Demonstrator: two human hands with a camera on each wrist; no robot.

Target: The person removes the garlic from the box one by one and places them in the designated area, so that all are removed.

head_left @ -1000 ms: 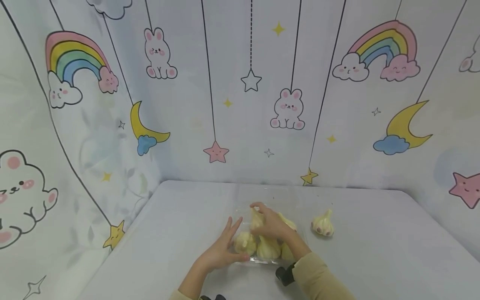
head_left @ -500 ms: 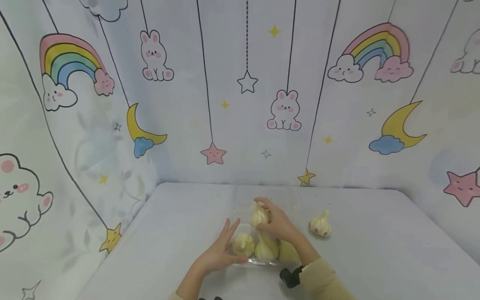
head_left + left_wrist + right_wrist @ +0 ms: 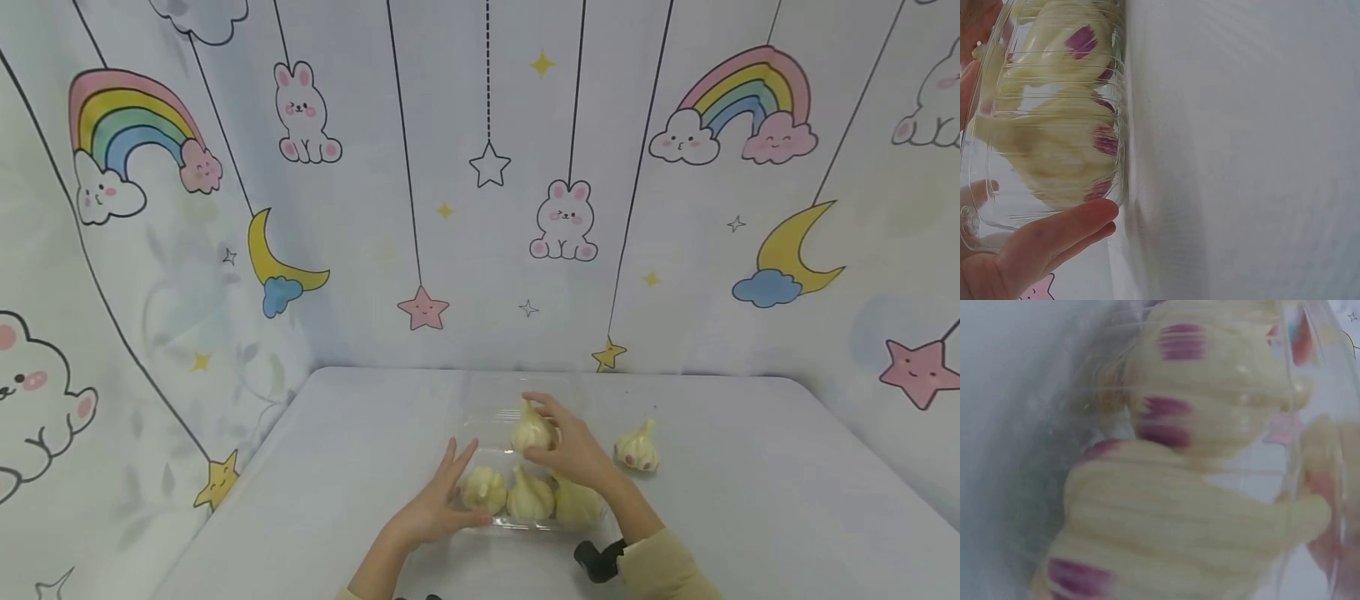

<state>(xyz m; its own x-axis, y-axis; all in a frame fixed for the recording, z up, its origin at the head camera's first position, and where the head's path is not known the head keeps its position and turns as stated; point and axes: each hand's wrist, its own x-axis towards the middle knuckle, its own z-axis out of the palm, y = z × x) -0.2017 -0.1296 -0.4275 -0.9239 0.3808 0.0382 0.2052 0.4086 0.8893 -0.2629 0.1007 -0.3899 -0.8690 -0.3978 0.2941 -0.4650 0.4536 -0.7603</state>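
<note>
A clear plastic box (image 3: 517,526) stands on the table with its lid hinged back, and three garlic bulbs lie in its front row, the middle one (image 3: 530,497) among them. My left hand (image 3: 438,504) rests on the box's left end, fingers straight and spread, thumb along the front. In the left wrist view its fingers (image 3: 1066,234) touch the box wall. My right hand (image 3: 573,446) pinches a garlic bulb (image 3: 531,432) between thumb and fingers, stem up, over the rear of the box. What lies behind this hand is hidden. Purple patches mark the bulbs (image 3: 1210,381) seen through the plastic.
One loose garlic bulb (image 3: 637,448) lies on the white table (image 3: 360,433), right of the box. A printed cloth wall (image 3: 360,208) rises at the table's back and sides. A black device (image 3: 600,561) sits at my right wrist.
My right hand has moved to the right with the pinched garlic bulb, uncovering more of the front right bulb. My left hand has stayed at the box. The head view has shifted slightly.
</note>
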